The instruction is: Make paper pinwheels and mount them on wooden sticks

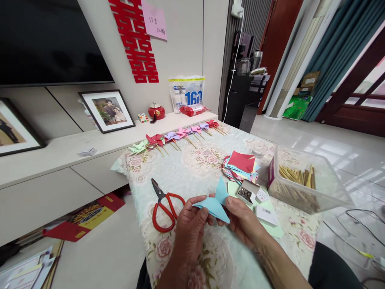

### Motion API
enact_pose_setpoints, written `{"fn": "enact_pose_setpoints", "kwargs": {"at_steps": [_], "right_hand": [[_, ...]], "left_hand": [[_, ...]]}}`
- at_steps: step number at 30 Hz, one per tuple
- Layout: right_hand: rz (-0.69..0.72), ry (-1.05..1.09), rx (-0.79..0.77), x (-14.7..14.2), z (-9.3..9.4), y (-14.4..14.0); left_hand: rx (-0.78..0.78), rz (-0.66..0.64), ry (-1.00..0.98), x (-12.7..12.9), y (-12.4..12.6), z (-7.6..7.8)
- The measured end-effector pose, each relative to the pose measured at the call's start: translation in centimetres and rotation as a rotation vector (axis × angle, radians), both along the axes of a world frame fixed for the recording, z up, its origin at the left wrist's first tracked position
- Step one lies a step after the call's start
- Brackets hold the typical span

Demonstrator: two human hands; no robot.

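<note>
Both forearms are extended from the bottom centre of the frame. The left hand (190,224) is curled with its thumb raised. The right hand (240,218) is pinched shut, fingertips angled toward the left one.

Red scissors (164,205), finished pinwheels (177,136), stick tub (303,180)

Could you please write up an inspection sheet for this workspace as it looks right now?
Surface: floral cloth covers the table.
Job's things: light blue folded paper held in both hands; red scissors lie beside the left hand.
Clutter: stack of coloured paper, small open box of pins, clear tub of wooden sticks, row of finished pinwheels at the far edge.
Grippers: left hand and right hand both pinch the paper.
Cables: white cord hangs down the wall; thin wires on the floor at right.
Surroundings: framed photo, red paper-cut, tiled floor.
</note>
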State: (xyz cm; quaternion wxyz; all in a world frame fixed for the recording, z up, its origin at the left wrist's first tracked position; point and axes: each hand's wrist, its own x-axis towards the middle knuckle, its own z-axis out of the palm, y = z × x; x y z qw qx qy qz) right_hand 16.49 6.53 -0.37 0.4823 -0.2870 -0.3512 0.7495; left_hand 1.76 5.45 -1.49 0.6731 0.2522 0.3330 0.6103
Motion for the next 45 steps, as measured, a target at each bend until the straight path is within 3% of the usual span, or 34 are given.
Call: {"fn": "enact_pose_setpoints", "kwargs": {"at_steps": [7, 11, 15, 18, 21, 23, 26, 34, 41, 45], "right_hand": [[-0.038, 0.015, -0.062, 0.0, 0.1, 0.0], [-0.052, -0.072, -0.028, 0.1, -0.1, -0.2], [-0.062, -0.244, 0.057, 0.4, -0.8, 0.0], [-0.041, -0.345, 0.123, 0.6, -1.1, 0.1], [-0.012, -0.369, 0.157, 0.7, -1.0, 0.1], [0.006, -0.352, 0.159, 0.7, -0.8, 0.1], [0.033, -0.320, 0.158, 0.8, -0.6, 0.0], [0.021, -0.411, 0.165, 0.8, -0.6, -0.1], [-0.083, -0.428, 0.048, 0.4, 0.0, 0.0], [-0.111, -0.426, 0.050, 0.4, -0.9, 0.2]], "left_hand": [[0.029, -0.015, 0.015, -0.1, 0.1, -0.2], [0.028, -0.007, 0.147, 0.0, 0.2, -0.9], [0.118, 0.185, 0.446, 0.2, 0.2, -2.0], [0.355, 0.334, 0.814, 0.0, 0.0, -2.4], [0.585, 0.383, 1.113, -0.6, -0.2, -2.4], [0.637, 0.380, 1.189, -0.9, -0.2, -2.2], [0.590, 0.394, 1.145, -1.1, -0.1, -2.1], [0.269, 0.336, 0.914, -0.7, 0.0, -2.3], [0.355, 0.424, 0.886, -0.5, -0.3, -1.6], [0.325, 0.368, 0.745, -0.4, -0.2, -1.9]]}}
